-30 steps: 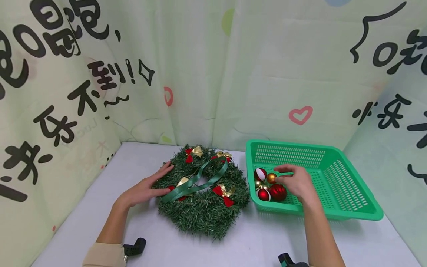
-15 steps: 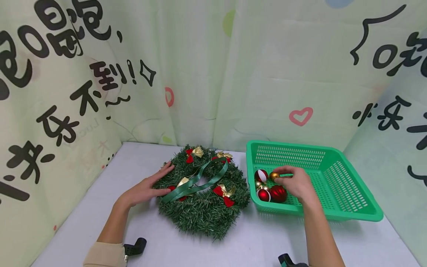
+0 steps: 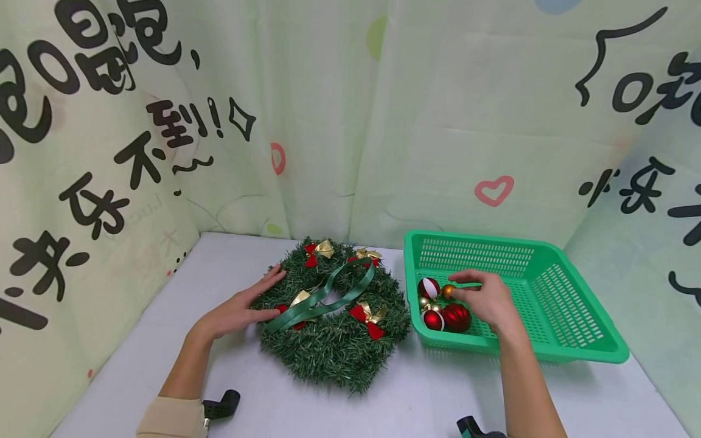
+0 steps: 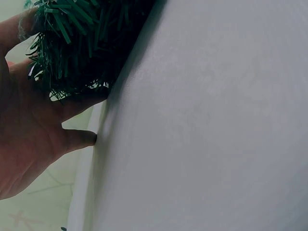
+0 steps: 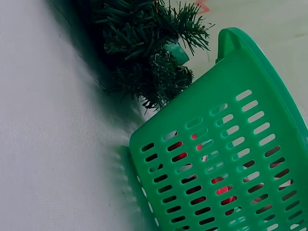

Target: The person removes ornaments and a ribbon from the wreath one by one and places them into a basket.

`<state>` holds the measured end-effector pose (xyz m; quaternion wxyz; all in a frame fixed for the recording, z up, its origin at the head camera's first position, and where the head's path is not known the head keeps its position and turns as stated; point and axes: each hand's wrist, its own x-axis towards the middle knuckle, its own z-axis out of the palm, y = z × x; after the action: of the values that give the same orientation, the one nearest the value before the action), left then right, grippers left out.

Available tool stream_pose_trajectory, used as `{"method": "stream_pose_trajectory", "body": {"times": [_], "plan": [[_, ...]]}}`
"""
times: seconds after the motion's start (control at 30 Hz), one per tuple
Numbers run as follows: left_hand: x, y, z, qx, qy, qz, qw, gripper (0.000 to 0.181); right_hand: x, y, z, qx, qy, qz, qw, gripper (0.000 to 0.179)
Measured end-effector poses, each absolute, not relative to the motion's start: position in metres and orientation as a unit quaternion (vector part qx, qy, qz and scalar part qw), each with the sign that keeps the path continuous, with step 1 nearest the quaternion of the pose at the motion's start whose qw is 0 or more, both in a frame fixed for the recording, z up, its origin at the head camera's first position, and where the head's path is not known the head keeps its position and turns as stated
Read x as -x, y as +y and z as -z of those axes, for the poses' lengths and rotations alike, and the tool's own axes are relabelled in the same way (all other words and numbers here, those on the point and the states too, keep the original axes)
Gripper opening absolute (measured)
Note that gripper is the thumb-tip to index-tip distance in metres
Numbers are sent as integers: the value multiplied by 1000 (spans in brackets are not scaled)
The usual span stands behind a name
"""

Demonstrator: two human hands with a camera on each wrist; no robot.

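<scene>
A green wreath lies on the table with red and gold bows and a dark green ribbon looped across it. My left hand rests against the wreath's left side, fingers spread and fairly straight. Inside the green basket, my right hand reaches over the ornaments. Its thumb tip overlaps a small gold ball, and its forefinger is extended just above the ball. Beside it lie a big red ball, two red and white balls and small gold beads. In the right wrist view the basket wall hides the hand.
The basket stands close to the wreath's right side on the white table. A printed curtain rises behind the table and along both sides. Small black devices are strapped at both wrists.
The small gold ball shifted right toward my right hand, then slightly back left. The right forefinger has lifted a little from it. My left hand and the wreath stay in place.
</scene>
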<state>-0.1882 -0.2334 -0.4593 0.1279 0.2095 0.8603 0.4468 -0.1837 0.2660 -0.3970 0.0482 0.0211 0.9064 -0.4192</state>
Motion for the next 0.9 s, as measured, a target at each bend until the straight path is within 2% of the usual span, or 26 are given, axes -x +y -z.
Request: {"method": "stream_pose_trajectory", "body": {"times": [0.9], "plan": [[190, -234, 460, -215, 857, -450, 127, 82, 172, 244, 375, 2, 891, 454, -18, 34]]}}
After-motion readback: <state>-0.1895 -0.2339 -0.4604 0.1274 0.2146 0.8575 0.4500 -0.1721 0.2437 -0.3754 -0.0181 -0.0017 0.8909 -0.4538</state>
